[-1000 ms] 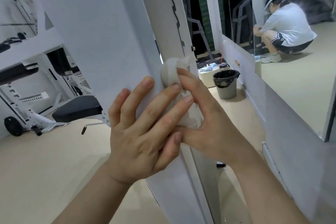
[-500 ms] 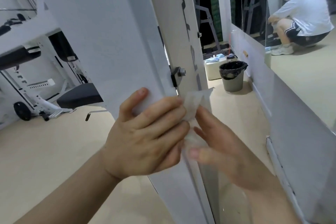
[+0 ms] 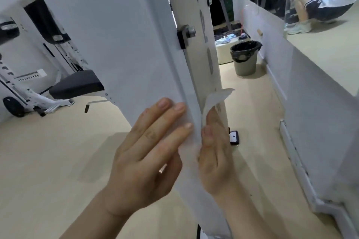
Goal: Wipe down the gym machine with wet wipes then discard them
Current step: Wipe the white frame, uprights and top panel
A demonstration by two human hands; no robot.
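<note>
Wipe (image 3: 215,97) lies pressed to machine (image 3: 116,44) under right hand (image 3: 213,157), fingers (image 3: 211,120) straight; left hand (image 3: 143,161) flat, released.

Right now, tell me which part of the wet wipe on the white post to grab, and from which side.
Pinch the loose corner of the wet wipe that flares past the right edge of the white post, coming from the right. That flap stands free in the air; the rest lies flat on the post under the right hand, likely leaving no edge to catch.
</note>
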